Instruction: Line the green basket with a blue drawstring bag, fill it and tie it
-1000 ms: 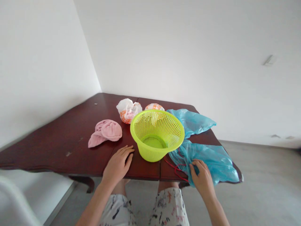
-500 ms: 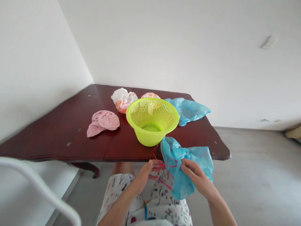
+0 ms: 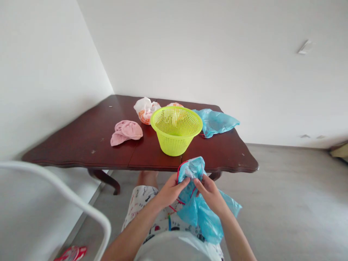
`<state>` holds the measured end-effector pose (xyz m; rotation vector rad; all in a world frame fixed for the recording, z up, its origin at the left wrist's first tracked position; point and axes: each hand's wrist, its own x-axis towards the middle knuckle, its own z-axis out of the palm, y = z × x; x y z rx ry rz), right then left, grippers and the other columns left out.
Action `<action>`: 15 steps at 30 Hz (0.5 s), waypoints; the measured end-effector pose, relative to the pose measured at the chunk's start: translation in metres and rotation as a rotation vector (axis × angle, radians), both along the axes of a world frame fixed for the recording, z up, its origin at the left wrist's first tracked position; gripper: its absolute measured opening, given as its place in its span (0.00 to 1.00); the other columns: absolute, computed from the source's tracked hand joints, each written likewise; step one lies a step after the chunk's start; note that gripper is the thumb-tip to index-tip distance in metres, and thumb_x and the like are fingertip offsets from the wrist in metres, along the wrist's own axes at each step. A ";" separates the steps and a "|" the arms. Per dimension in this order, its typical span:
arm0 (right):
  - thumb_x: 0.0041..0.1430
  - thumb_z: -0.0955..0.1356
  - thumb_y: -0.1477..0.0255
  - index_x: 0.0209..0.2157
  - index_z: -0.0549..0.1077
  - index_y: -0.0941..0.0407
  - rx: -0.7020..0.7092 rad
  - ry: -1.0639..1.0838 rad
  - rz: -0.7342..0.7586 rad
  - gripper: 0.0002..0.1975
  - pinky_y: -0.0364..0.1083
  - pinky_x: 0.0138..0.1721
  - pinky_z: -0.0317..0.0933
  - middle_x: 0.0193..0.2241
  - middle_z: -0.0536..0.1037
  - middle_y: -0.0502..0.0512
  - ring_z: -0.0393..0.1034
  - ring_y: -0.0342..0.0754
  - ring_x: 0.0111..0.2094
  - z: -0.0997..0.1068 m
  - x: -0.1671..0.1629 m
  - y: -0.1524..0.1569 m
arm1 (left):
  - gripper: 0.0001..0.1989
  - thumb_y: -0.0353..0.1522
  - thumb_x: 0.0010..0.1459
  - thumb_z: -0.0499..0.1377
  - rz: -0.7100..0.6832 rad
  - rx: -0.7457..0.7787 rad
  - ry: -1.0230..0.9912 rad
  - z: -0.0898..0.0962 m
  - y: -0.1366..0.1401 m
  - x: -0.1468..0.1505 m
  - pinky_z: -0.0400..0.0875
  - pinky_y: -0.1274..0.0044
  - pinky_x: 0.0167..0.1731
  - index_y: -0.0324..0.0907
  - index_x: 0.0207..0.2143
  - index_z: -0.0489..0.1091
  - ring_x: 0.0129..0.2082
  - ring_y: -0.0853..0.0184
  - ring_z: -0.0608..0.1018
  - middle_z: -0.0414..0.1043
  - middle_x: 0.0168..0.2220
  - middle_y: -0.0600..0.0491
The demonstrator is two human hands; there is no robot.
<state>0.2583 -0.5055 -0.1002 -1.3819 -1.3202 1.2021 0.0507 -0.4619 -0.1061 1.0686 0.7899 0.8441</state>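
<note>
A white wall meets the glossy reddish-brown table (wavy-edged), bearing a pink cloth and lime-green perforated basket; just before it — left hand and right hand clamp fingers on a blue plastic drawstring bag — over grey floor.

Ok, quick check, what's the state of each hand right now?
Left hand: closed, holding the nearer blue plastic drawstring bag near its upper end.
Right hand: closed, holding that same bag, thumb beside the left thumb.
</note>
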 end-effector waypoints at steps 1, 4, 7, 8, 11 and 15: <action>0.69 0.71 0.30 0.37 0.72 0.52 0.033 0.020 -0.029 0.37 0.46 0.32 0.65 0.28 0.70 0.47 0.66 0.46 0.29 0.000 -0.007 0.000 | 0.33 0.61 0.64 0.75 0.035 0.046 0.016 0.005 -0.004 -0.003 0.84 0.64 0.58 0.42 0.52 0.89 0.54 0.48 0.89 0.91 0.49 0.44; 0.72 0.71 0.33 0.32 0.70 0.52 0.108 0.038 -0.036 0.36 0.45 0.30 0.58 0.26 0.67 0.47 0.60 0.45 0.29 0.006 -0.013 -0.001 | 0.33 0.62 0.64 0.74 0.215 0.055 0.076 0.012 -0.009 -0.020 0.83 0.63 0.62 0.43 0.53 0.89 0.59 0.46 0.87 0.91 0.51 0.45; 0.73 0.73 0.39 0.33 0.71 0.52 0.144 0.018 -0.036 0.31 0.45 0.31 0.62 0.27 0.71 0.49 0.64 0.46 0.30 0.017 0.012 0.001 | 0.32 0.59 0.60 0.77 0.438 -0.006 0.113 0.008 -0.009 -0.050 0.83 0.63 0.62 0.42 0.51 0.89 0.59 0.46 0.88 0.91 0.51 0.43; 0.72 0.73 0.41 0.34 0.72 0.52 0.167 0.006 -0.077 0.29 0.45 0.32 0.64 0.28 0.73 0.50 0.66 0.47 0.31 0.022 0.026 0.001 | 0.31 0.57 0.59 0.78 0.520 -0.011 0.114 0.006 -0.009 -0.061 0.83 0.63 0.61 0.42 0.51 0.88 0.58 0.46 0.88 0.91 0.51 0.43; 0.66 0.76 0.50 0.41 0.75 0.52 0.323 -0.072 -0.370 0.20 0.47 0.36 0.71 0.36 0.81 0.55 0.75 0.51 0.35 0.038 0.065 -0.003 | 0.33 0.51 0.53 0.80 0.696 -0.022 0.083 0.004 -0.009 -0.093 0.84 0.63 0.58 0.41 0.55 0.87 0.54 0.49 0.90 0.91 0.51 0.43; 0.65 0.75 0.63 0.50 0.77 0.51 0.772 -0.340 -0.822 0.15 0.63 0.57 0.77 0.56 0.82 0.68 0.81 0.64 0.56 0.061 0.061 -0.043 | 0.38 0.51 0.51 0.79 0.712 -0.012 0.042 0.019 -0.020 -0.111 0.84 0.59 0.60 0.40 0.59 0.86 0.58 0.46 0.88 0.89 0.57 0.40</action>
